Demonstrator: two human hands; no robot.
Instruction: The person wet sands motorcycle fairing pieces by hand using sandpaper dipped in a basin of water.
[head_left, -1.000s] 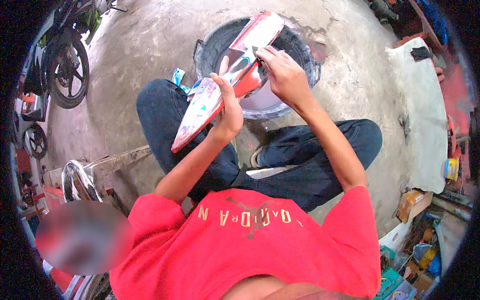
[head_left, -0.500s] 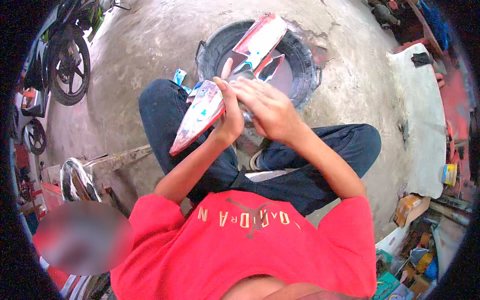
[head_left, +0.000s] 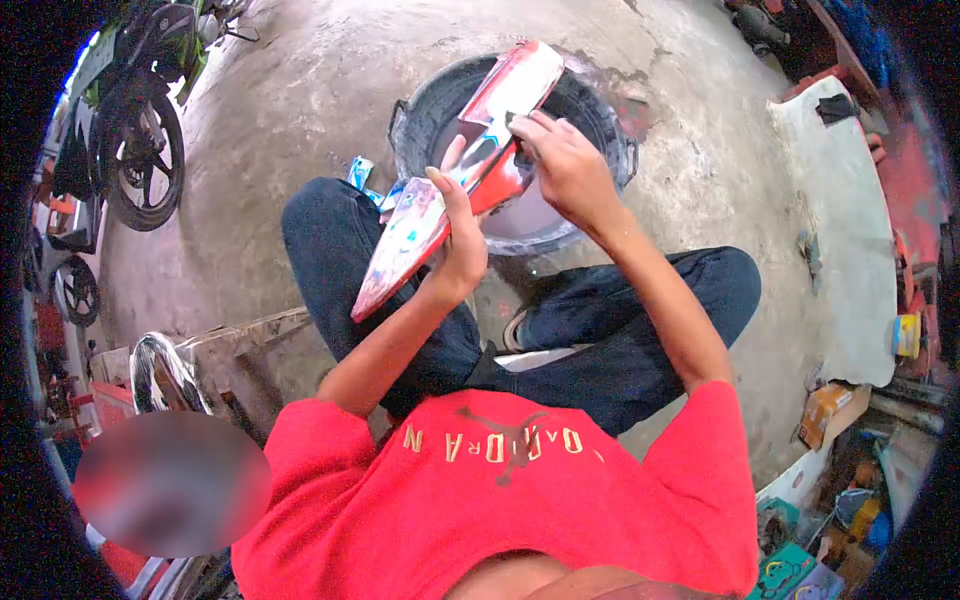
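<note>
A long red and white panel with blue marks [head_left: 408,238] slants over my knee and across a dark round tub [head_left: 420,115]. My left hand [head_left: 462,235] grips the panel around its middle, thumb on top. At the panel's narrow upper part, my right hand [head_left: 572,172] pinches a small dark piece [head_left: 511,119] against its edge. Cloudy greyish liquid [head_left: 530,213] shows in the tub below the panel.
Motorcycle wheels [head_left: 142,165] stand at the left. A pale board [head_left: 845,240] lies along the right, with a cardboard box [head_left: 832,412] and mixed clutter below it. Blue and white scraps [head_left: 361,172] are beside my left knee.
My right hand first came down the panel close to my left hand, then went back up to the narrow upper part. My left hand keeps its hold.
</note>
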